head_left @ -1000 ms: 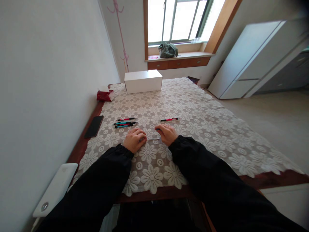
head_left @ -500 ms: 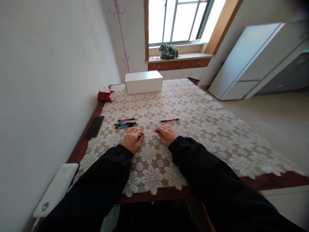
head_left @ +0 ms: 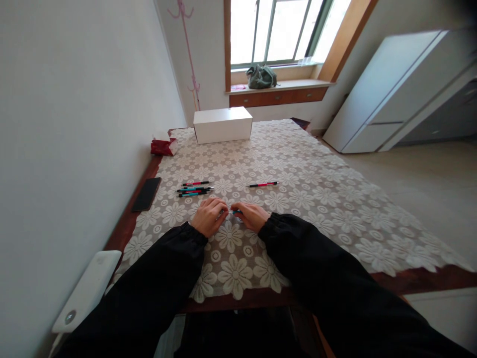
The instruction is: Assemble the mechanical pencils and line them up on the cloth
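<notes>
On the lace-covered bench (head_left: 316, 199), the left hand (head_left: 209, 217) and right hand (head_left: 251, 216) now sit nearly touching, closer than a second ago, when a thin white refill stretched between them. That refill no longer shows; only a blue pen piece (head_left: 235, 212) peeks between the curled fingers, apparently pinched from both sides. A bundle of pens (head_left: 194, 189) lies just beyond, a red pen (head_left: 263, 184) apart.
</notes>
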Available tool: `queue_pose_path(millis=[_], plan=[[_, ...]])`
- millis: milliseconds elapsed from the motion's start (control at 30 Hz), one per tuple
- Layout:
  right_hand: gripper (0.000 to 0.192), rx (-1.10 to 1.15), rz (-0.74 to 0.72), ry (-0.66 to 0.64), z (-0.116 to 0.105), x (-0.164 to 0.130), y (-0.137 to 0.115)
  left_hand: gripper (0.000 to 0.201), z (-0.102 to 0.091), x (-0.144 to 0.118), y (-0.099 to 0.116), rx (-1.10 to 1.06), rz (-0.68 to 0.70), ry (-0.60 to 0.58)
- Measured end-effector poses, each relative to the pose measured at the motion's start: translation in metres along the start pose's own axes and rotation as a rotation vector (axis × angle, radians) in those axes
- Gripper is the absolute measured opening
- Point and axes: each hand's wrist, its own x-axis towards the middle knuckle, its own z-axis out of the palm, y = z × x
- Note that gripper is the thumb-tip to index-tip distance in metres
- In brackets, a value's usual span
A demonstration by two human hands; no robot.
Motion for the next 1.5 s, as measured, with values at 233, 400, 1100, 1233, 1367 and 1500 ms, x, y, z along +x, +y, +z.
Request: queue_pose_path(millis=[233,400,1100,1233,1367,1500], plan=[[0.011,-0.028,0.035,0.035,0.003,0.001,-0.001,0.013,0.001,0.0,0.004,0.071,0.042,-0.006],[0.008,-0.049,-0.027,0.025,0.001,0.0,-0.004,0.012,0.002,0.0,0.003,0.046,0.014,-0.003],[0.013,-0.007,0.089,0.122,-0.011,0.001,-0.008,0.03,-0.005,-0.001,-0.004,-0.042,-0.16,0.075],[0.015,-0.072,0.107,0.109,-0.012,0.001,-0.003,0.025,0.0,-0.002,-0.01,0.005,-0.219,-0.003],[0.014,-0.136,0.128,0.081,-0.01,0.0,0.002,0.015,0.003,-0.003,-0.013,0.006,-0.224,-0.03],[0.015,-0.171,0.137,0.076,-0.008,-0.001,0.005,0.015,0.001,-0.002,-0.012,0.007,-0.225,-0.006]])
